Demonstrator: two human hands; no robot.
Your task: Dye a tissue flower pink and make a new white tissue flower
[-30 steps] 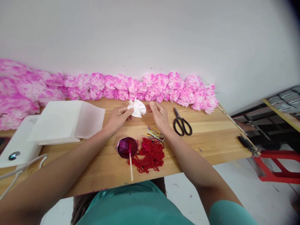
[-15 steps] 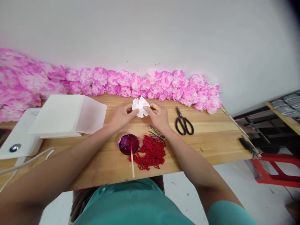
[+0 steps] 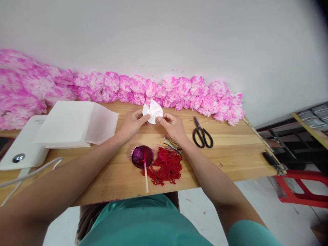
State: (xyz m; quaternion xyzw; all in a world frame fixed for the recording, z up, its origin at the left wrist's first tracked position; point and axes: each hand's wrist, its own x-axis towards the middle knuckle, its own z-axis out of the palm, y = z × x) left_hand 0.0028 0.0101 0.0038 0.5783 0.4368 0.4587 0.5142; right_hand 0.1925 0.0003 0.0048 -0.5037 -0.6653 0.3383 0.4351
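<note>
Between my two hands is a white paper flower (image 3: 153, 110), its pleated petals fanned out and gathered at the middle. My left hand (image 3: 135, 122) pinches its left side between thumb and fingers. On the right side my right hand (image 3: 173, 125) grips it the same way, thumb near the centre. Closer to me stands a small bowl of dark purple-red dye (image 3: 148, 155) with a pink-tipped stick (image 3: 146, 177) leaning out of it. Beside the bowl lies a heap of red yarn pieces (image 3: 167, 167), and thin coloured strands (image 3: 172, 143) lie just behind the heap, by my right wrist.
Black-handled scissors (image 3: 202, 135) lie to the right. On the left, a stack of white paper sheets (image 3: 68, 123) rests on a white device (image 3: 24, 150) with a cable. Pink and white paper flowers (image 3: 138, 87) line the wall. A red stool (image 3: 302, 188) stands beyond the table's right end.
The white flower has turned and tilted between my fingers, its petals now spread wider at left and right. Both hands keep hold of it. The view has shifted slightly.
</note>
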